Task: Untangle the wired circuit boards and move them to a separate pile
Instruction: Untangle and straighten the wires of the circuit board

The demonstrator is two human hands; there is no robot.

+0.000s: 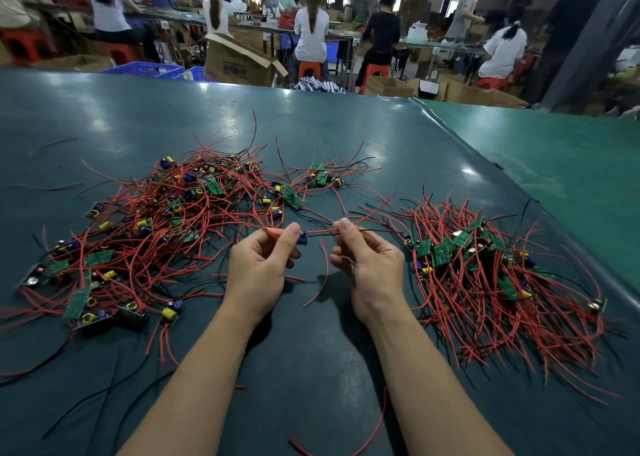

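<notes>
You are holding one wired circuit board (302, 238) between the two piles, your left hand (258, 268) pinching it at thumb and forefinger, your right hand (370, 265) curling closed on its red and black leads. Those leads are trailing back toward the tangled pile (145, 227) on your left, so pulling hard is likely to be dragging neighbouring boards along or straining a solder joint. The sorted pile (485, 275) is lying to your right. You are working on a dark green mat (311, 123), with seated workers and cardboard boxes filling the workshop behind.
</notes>
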